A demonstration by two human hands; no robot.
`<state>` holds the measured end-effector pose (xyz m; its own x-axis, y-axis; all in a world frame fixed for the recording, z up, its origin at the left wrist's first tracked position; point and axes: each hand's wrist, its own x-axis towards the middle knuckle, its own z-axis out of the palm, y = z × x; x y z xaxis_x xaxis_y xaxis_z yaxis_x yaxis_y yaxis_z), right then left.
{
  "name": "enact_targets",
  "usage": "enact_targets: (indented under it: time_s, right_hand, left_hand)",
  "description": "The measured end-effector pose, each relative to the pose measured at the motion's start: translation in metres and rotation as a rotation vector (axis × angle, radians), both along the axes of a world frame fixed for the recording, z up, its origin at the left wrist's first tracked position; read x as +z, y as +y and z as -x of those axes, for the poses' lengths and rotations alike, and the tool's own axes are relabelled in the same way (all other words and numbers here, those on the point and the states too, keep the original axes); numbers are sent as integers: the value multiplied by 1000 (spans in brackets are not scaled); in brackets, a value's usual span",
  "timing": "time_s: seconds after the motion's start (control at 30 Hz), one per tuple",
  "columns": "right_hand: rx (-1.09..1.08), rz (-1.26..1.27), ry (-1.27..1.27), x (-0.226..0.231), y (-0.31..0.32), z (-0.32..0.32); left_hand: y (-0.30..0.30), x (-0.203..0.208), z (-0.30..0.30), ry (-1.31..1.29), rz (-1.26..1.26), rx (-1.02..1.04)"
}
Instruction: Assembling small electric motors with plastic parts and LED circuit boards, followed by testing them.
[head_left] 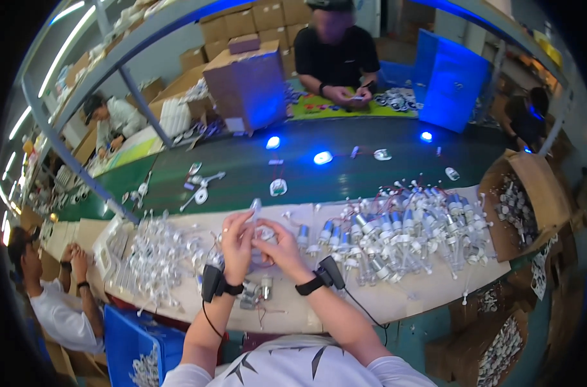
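Over the middle of the cardboard-covered bench, my left hand [237, 244] pinches a small clear plastic piece [256, 206] that sticks up past its fingertips. Close beside it, my right hand [282, 248] is closed, its fingers curled at a small white part [266, 233] that they mostly cover. The fingertips of both hands nearly meet. Below my hands lie several small metal motors [265, 287] with thin wires. To the right spreads a heap of silver-and-blue motor assemblies [397, 226] with white tips; to the left is a pile of clear and white plastic parts [157, 258].
Beyond the bench runs a green conveyor belt [235, 168] carrying small wired parts. A person [337, 58] works across it. An open cardboard box [532, 200] of parts stands right; a blue bin [135, 345] is lower left, near a seated person [55, 303]. Metal frame bars arch overhead.
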<state>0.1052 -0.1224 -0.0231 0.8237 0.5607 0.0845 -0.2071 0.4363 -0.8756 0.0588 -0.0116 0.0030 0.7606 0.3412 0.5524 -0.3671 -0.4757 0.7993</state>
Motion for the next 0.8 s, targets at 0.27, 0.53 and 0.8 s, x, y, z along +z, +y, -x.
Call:
enact_targets:
  time_s: [0.27, 0.53, 0.8]
  right_hand:
    - [-441, 128, -555, -6, -6, -9]
    - [-217, 186, -429, -10, -8, -14]
    - [15, 131, -448, -10, -3, -8]
  left_hand:
    - [-2, 45, 8, 185, -811, 39]
    - [23, 43, 14, 209, -912, -146]
    - [17, 15, 42, 147, -452, 176]
